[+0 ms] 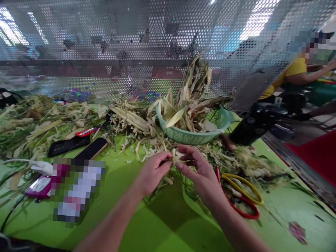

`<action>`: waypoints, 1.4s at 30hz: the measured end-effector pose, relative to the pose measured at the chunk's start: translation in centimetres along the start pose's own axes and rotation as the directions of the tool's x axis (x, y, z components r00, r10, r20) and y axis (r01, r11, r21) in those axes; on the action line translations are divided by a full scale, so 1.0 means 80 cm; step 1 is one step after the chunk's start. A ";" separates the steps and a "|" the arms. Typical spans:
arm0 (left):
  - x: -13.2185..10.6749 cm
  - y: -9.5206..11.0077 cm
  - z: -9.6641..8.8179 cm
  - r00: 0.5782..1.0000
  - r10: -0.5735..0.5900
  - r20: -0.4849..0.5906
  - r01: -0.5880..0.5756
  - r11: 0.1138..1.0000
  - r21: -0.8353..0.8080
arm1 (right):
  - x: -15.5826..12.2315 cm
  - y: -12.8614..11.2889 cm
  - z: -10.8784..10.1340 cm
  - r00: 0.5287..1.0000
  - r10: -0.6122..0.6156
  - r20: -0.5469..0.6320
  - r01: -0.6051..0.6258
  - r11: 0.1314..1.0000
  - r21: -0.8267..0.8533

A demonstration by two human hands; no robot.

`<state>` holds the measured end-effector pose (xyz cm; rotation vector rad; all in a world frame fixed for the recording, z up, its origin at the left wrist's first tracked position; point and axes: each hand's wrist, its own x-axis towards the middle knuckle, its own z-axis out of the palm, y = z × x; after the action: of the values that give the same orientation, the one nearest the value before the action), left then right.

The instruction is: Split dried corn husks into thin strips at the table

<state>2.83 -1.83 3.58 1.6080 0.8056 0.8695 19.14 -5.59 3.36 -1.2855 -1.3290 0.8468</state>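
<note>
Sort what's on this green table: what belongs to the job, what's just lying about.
Likely job: pale piece between left hand and right hand; dry husks in green basket; perhaps red-and-yellow looped handles.

Likely lying about: purple device; black cylinder.

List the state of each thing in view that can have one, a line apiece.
Left hand: thumb and finger pinched on a pale husk piece.
Right hand: fingers curved around the same piece; grip unclear.
Basket: upright, heaped above its rim with husks.
Husks: withered and dry-looking.
Red and yellow loop handles: lying on the green table; blades open or closed, cannot tell.
Red cutter: lying down; blade position unclear.
</note>
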 end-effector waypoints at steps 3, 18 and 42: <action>0.000 0.002 0.001 0.999 0.028 0.037 -0.032 0.995 0.092 | 0.002 0.006 -0.001 1.000 -0.010 0.010 0.009 1.000 0.007; 0.000 -0.018 0.017 0.993 -0.104 0.053 0.113 0.969 -0.218 | -0.001 0.005 -0.003 0.976 -0.202 -0.076 0.191 0.973 -0.132; -0.007 -0.005 -0.045 0.993 0.027 -0.111 0.055 0.731 0.680 | 0.022 0.048 0.010 0.914 -0.180 0.364 0.394 0.614 -0.684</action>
<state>-0.57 -0.47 3.69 2.2020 1.3283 0.6839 19.45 -3.13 -0.11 -1.5295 -2.1821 0.2013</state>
